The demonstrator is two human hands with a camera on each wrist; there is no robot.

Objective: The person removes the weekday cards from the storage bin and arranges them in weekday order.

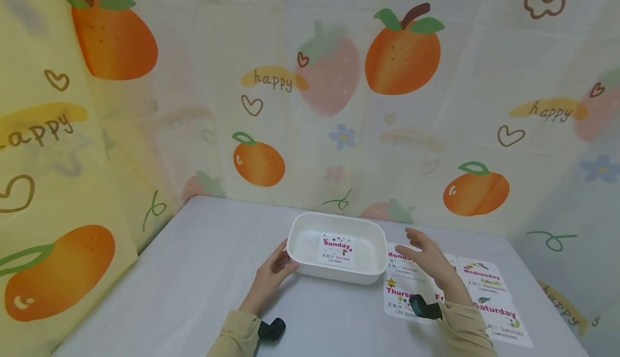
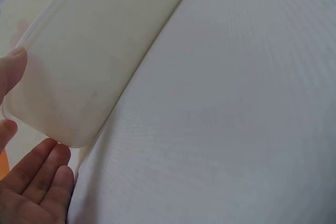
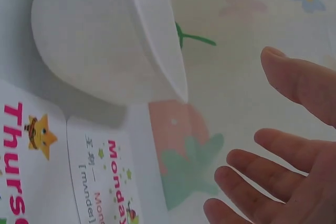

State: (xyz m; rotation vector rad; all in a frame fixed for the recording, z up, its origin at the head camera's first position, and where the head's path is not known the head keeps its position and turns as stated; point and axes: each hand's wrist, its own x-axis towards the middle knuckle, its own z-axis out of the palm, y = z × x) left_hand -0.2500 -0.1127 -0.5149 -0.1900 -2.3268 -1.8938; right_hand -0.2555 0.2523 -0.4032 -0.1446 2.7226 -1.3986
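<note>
A white plastic tub (image 1: 336,279) stands on the table with a Sunday card (image 1: 336,250) lying flat inside it. My left hand (image 1: 272,275) holds the tub's left end, with the thumb (image 2: 12,69) against the near side by the rim; three other fingers (image 2: 39,182) show just off the corner in the left wrist view. Apart from the tub's right end, my right hand (image 1: 433,263) hovers over the cards, its fingers (image 3: 262,174) spread and holding nothing. Below it lie the Monday card (image 1: 403,264) and the Thursday card (image 1: 398,299).
More day cards lie side by side at the right, among them the Wednesday card (image 1: 481,276) and the Saturday card (image 1: 504,316). A fruit-printed curtain (image 1: 310,131) hangs behind the white table (image 1: 194,276) and along its sides.
</note>
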